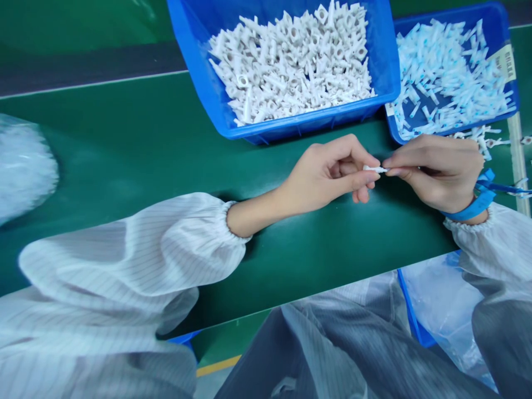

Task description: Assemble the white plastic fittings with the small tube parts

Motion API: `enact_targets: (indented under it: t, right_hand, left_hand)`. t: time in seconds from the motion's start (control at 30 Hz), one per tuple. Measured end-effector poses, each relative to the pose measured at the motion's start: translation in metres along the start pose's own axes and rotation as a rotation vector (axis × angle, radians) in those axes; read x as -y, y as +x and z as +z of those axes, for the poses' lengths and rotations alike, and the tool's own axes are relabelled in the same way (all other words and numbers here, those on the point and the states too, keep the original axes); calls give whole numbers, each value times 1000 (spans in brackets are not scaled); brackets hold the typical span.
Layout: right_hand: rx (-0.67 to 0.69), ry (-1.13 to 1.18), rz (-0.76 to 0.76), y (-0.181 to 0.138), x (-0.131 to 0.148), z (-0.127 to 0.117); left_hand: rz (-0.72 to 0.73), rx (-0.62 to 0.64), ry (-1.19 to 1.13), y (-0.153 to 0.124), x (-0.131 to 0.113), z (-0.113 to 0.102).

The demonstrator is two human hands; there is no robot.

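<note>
My left hand [332, 174] and my right hand [436, 169] meet over the green table [145, 144], just in front of the two blue bins. Both pinch a small white plastic part [375, 168] between thumb and forefinger, one from each side. The other fingers of both hands are curled in. A blue wrist strap [476, 202] circles my right wrist. Both arms wear white striped sleeves.
A blue bin [199, 66] holds several white plastic fittings. To its right a second blue bin [501, 33] holds several thin white and blue parts, a few spilled beside it. A clear bag [25, 166] lies at the left. Another plastic-lined blue bin [440, 310] sits by my lap.
</note>
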State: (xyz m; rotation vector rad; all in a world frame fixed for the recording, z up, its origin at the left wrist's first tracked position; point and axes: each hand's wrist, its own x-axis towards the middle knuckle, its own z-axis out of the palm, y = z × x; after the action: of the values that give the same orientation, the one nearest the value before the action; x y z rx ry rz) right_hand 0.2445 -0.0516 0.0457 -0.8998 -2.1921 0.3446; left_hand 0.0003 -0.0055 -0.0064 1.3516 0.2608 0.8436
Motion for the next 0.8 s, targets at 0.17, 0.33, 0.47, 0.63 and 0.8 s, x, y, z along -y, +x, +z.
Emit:
enact_targets:
  t: [0.17,0.33,0.47,0.63,0.8]
  right_hand:
    - [15,13,54,-1,1,1]
    - [88,-73,217,-5,4,-1]
    - [41,-135,229,-6,6,2]
    - [-70,-157,201,-7,12,13]
    - [-152,-203,172,-8,19,24]
  left_hand:
    - [-77,-25,6,2,-2,0]
    - [-120,-43,-10,2,-5,1]
    - [-145,-92,-46,2,-4,4]
    - [-191,-135,-131,3,0,6]
    - [-192,-144,-129,4,0,8]
